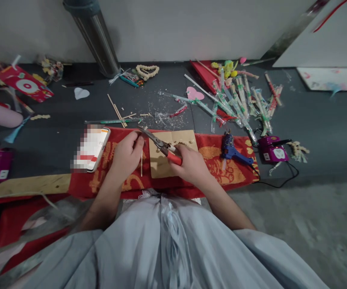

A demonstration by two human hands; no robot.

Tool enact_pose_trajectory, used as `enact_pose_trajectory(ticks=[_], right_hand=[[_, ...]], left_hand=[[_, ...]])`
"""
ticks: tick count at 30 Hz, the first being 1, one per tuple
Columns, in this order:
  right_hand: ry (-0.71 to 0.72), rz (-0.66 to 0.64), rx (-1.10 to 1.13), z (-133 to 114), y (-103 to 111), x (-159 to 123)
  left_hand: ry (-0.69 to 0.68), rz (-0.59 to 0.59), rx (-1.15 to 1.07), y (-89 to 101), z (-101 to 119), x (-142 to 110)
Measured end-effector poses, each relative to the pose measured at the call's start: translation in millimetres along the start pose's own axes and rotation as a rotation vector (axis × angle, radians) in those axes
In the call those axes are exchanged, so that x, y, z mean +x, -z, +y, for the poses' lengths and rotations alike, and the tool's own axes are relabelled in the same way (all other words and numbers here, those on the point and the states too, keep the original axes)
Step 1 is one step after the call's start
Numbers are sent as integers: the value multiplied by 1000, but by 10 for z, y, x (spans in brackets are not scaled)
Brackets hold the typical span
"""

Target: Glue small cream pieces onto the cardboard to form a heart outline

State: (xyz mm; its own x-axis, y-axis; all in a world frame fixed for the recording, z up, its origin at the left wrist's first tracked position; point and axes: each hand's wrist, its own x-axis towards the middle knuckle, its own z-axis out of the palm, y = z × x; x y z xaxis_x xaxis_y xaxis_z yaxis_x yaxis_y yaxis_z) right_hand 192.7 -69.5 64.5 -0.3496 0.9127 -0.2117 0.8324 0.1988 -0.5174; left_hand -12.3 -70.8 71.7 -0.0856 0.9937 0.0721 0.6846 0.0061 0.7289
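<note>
In my right hand [191, 164] is a pair of cutting pliers [163, 146] with red handles, my fingers wrapped round them. Their jaws point up and left, close to the fingertips of my left hand [128, 152]. That hand pinches a thin wooden stick [141, 163], whose lower part hangs below the fingers. Whether the jaws touch the stick, I cannot tell. Under the pliers lies a square brown board [158, 166], with a row of small pale pieces [185, 142] near its upper right. A red towel [209, 142] with an orange pattern is spread beneath.
A blue glue gun [233, 152] rests on the towel's right, beside a purple box [272, 150] with a cord. Left is a phone [93, 146]. Wrapped chopsticks [242, 94], loose sticks [116, 110], scraps and a heart of pale pieces [147, 72] lie behind. A tall tumbler [96, 40] stands at back.
</note>
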Motion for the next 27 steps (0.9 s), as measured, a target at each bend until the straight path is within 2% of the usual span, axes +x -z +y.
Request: enact_pose_trajectory(ticks=[12, 16, 27], right_hand=[[-8, -9, -102, -27, -24, -14], [37, -21, -80, -6, -30, -8], [238, 7, 56, 232, -19, 21]], left_hand=[[-23, 77, 129, -52, 9, -16], [-4, 60, 174, -29, 19, -14], [-88, -72, -95, 22, -89, -30]])
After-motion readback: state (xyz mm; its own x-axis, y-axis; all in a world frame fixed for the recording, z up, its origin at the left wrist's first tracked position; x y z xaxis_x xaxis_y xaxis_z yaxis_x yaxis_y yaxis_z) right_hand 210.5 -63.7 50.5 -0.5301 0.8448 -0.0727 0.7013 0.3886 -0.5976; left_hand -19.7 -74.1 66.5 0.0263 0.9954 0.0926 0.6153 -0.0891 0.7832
